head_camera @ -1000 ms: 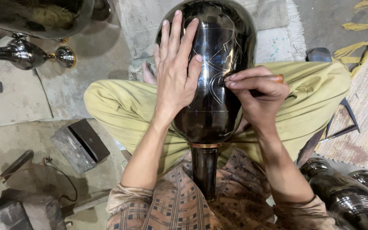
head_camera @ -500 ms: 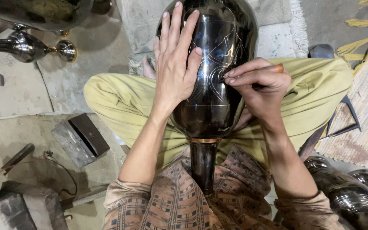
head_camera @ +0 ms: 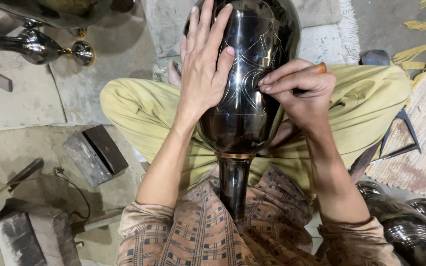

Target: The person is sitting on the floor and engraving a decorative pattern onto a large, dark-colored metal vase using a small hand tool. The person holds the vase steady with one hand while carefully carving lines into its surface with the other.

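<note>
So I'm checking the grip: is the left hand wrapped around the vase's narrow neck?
No, the left hand lies flat on the wide body of the vase.

Over the last second the right hand (head_camera: pixel 299 91) creeps up the dark vase (head_camera: pixel 245 83), its fingertips (head_camera: pixel 265 83) now pinched at an engraved curve higher on the belly than before. The wooden-handled engraving tool (head_camera: pixel 305 71), hidden in the fist at first, now shows its brown end above the knuckles. The left hand (head_camera: pixel 204 69) slides slightly upward on the vase, fingers still spread flat. The view itself drifts a little left, so the grey metal block (head_camera: pixel 94 153) sits nearer the middle.
</note>
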